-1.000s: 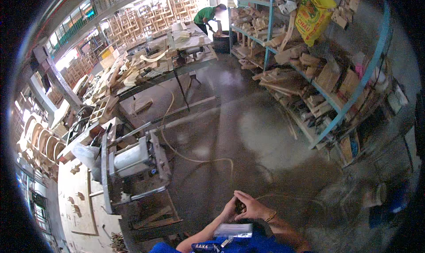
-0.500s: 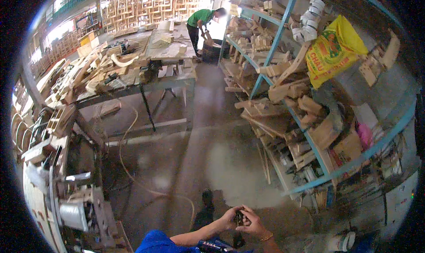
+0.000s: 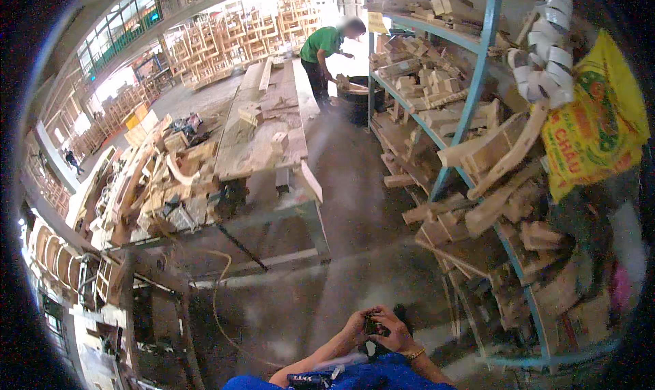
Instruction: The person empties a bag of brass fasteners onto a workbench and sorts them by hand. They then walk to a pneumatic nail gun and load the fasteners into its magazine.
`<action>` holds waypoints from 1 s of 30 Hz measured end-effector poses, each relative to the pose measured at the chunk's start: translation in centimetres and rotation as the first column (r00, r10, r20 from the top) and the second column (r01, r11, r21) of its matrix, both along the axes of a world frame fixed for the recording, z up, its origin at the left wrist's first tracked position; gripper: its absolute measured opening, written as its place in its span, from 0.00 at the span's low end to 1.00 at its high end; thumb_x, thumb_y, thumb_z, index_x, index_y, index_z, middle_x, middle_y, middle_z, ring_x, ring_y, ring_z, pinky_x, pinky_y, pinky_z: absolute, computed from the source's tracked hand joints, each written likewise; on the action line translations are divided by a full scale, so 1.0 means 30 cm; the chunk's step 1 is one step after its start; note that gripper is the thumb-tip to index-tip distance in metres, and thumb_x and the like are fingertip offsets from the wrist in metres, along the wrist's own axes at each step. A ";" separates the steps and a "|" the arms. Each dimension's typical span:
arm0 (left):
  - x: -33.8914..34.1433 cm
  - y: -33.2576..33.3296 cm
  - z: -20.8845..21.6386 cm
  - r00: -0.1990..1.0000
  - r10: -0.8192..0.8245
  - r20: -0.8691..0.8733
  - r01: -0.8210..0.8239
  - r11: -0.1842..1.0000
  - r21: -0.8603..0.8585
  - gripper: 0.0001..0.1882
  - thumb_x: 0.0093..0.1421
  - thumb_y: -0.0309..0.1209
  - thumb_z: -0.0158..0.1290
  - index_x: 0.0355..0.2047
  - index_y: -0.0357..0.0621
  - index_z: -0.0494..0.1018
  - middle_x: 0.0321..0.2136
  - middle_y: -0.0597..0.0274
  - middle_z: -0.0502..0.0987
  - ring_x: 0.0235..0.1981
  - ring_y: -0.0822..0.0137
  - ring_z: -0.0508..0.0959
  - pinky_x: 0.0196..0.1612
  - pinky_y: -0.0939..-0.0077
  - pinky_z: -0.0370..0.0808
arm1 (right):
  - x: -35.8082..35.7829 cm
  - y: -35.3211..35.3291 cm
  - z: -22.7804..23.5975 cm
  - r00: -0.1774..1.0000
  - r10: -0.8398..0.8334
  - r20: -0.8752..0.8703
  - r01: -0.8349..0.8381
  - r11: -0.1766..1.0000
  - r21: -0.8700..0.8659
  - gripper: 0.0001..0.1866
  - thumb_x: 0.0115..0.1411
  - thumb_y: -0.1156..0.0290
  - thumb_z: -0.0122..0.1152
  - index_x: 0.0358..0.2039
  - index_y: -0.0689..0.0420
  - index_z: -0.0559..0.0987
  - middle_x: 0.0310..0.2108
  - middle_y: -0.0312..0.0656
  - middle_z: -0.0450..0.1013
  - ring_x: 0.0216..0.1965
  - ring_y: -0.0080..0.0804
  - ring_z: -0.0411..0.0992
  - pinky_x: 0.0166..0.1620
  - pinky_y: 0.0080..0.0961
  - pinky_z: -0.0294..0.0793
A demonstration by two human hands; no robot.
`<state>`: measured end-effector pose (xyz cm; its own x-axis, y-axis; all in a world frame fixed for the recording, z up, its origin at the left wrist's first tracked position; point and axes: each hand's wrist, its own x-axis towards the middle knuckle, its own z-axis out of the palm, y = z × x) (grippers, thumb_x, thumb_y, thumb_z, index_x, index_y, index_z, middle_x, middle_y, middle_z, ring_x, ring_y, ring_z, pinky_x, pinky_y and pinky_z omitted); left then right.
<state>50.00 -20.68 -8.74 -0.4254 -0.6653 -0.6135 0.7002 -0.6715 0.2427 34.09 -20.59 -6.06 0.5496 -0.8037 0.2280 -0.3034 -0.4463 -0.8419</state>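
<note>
Low in the view, just in front of my blue clothing, my two hands are brought together. My left hand (image 3: pixel 355 326) curls in from the left, and my right hand (image 3: pixel 394 331), with a gold bracelet at its wrist, closes from the right. Between them sits something small and dark (image 3: pixel 372 327), perhaps several little pieces; the fingers hide most of it, so its kind cannot be told. Neither hand touches the tables or shelves.
A workbench (image 3: pixel 263 148) with wood pieces (image 3: pixel 164 178) stands ahead left, a hose (image 3: pixel 222 287) on the floor before it. Blue-framed shelves (image 3: pixel 471 110) of wood parts line the right, with a yellow sack (image 3: pixel 593 124). A person in green (image 3: pixel 321 49) bends over a dark tub (image 3: pixel 355 103).
The workbench and shelves appear nearer and the view has tilted up somewhat. My hands stay together around the dark thing. The person in green lifts one hand from the tub.
</note>
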 end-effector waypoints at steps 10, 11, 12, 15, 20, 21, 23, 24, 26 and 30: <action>0.270 -1.121 0.060 0.958 0.266 -0.111 -0.280 0.950 -0.140 0.22 0.67 0.49 0.34 0.40 0.47 0.71 0.33 0.55 0.76 0.35 0.54 0.77 0.36 0.56 0.76 | 0.248 -1.309 0.080 0.937 0.339 0.078 -0.335 0.940 -0.066 0.23 0.52 0.61 0.65 0.47 0.57 0.73 0.56 0.51 0.63 0.58 0.48 0.62 0.56 0.36 0.66; 0.287 -1.219 0.061 0.889 0.440 -0.126 -0.448 0.893 -0.037 0.23 0.67 0.50 0.33 0.37 0.46 0.71 0.33 0.55 0.76 0.34 0.54 0.77 0.37 0.56 0.76 | 0.293 -1.430 0.090 0.922 0.381 0.063 -0.379 0.924 -0.047 0.23 0.53 0.61 0.64 0.47 0.57 0.73 0.56 0.51 0.63 0.58 0.47 0.62 0.56 0.36 0.66; 0.317 -1.330 0.061 0.836 0.540 -0.092 -0.542 0.840 0.005 0.24 0.67 0.50 0.32 0.35 0.45 0.71 0.32 0.54 0.76 0.34 0.54 0.77 0.37 0.56 0.76 | 0.341 -1.544 0.099 0.905 0.423 0.049 -0.422 0.906 -0.025 0.22 0.53 0.61 0.63 0.47 0.57 0.73 0.56 0.50 0.63 0.58 0.47 0.62 0.57 0.36 0.65; 0.447 -1.628 -0.011 0.717 0.605 -0.346 -0.656 0.753 -0.043 0.24 0.67 0.49 0.33 0.36 0.44 0.71 0.33 0.56 0.76 0.35 0.57 0.76 0.40 0.59 0.76 | 0.478 -1.873 0.044 0.884 0.466 -0.020 -0.466 0.885 -0.008 0.25 0.55 0.58 0.61 0.51 0.58 0.71 0.57 0.48 0.63 0.59 0.45 0.61 0.58 0.35 0.63; 0.595 -2.192 -0.023 0.572 0.744 0.344 -0.395 0.618 -0.679 0.20 0.67 0.45 0.36 0.40 0.44 0.71 0.33 0.58 0.76 0.34 0.60 0.76 0.38 0.63 0.75 | 0.737 -2.399 0.037 0.932 0.363 0.014 -0.363 0.931 0.028 0.23 0.52 0.59 0.65 0.44 0.59 0.76 0.51 0.51 0.68 0.50 0.46 0.70 0.51 0.36 0.71; 0.650 -2.332 -0.016 0.624 0.718 0.307 -0.524 0.676 -0.518 0.19 0.67 0.44 0.37 0.40 0.44 0.71 0.32 0.58 0.76 0.34 0.61 0.76 0.37 0.63 0.76 | 0.781 -2.506 0.017 0.957 0.289 -0.011 -0.289 0.955 -0.067 0.21 0.51 0.61 0.67 0.42 0.59 0.76 0.49 0.51 0.70 0.48 0.46 0.71 0.49 0.35 0.72; 0.758 -2.545 -0.024 0.735 0.669 -0.112 -0.671 0.741 0.019 0.19 0.67 0.44 0.36 0.39 0.45 0.71 0.32 0.58 0.76 0.32 0.60 0.76 0.35 0.63 0.76 | 0.885 -2.692 -0.001 0.963 0.267 0.044 -0.265 0.964 -0.033 0.24 0.46 0.62 0.70 0.42 0.59 0.76 0.47 0.49 0.71 0.48 0.44 0.71 0.49 0.33 0.72; 0.814 -2.639 -0.023 0.728 0.679 -0.096 -0.681 0.732 0.016 0.19 0.67 0.44 0.36 0.39 0.46 0.71 0.32 0.58 0.76 0.32 0.60 0.76 0.34 0.62 0.76 | 0.932 -2.785 -0.003 0.963 0.267 0.032 -0.265 0.963 -0.054 0.25 0.45 0.62 0.70 0.43 0.59 0.76 0.47 0.49 0.71 0.49 0.44 0.70 0.49 0.33 0.72; 0.886 -2.787 -0.025 0.722 0.684 -0.104 -0.681 0.729 0.068 0.19 0.67 0.44 0.35 0.38 0.46 0.72 0.31 0.58 0.76 0.32 0.60 0.77 0.34 0.60 0.76 | 1.018 -2.975 0.033 0.914 0.400 0.067 -0.405 0.910 0.093 0.28 0.43 0.62 0.72 0.45 0.59 0.75 0.48 0.48 0.71 0.51 0.44 0.69 0.50 0.33 0.71; 1.071 -3.149 -0.026 0.720 0.669 -0.184 -0.674 0.738 0.042 0.20 0.67 0.45 0.35 0.37 0.46 0.72 0.32 0.58 0.76 0.33 0.57 0.77 0.36 0.57 0.76 | 1.155 -3.375 0.016 0.897 0.436 0.076 -0.439 0.898 0.024 0.26 0.44 0.68 0.71 0.45 0.59 0.75 0.49 0.48 0.70 0.53 0.42 0.68 0.52 0.33 0.70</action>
<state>82.13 -115.14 -9.52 0.0414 -0.8327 -0.5522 0.9967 -0.0044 0.0815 68.74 -121.85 -5.58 0.8325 -0.4946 0.2496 -0.0275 -0.4869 -0.8730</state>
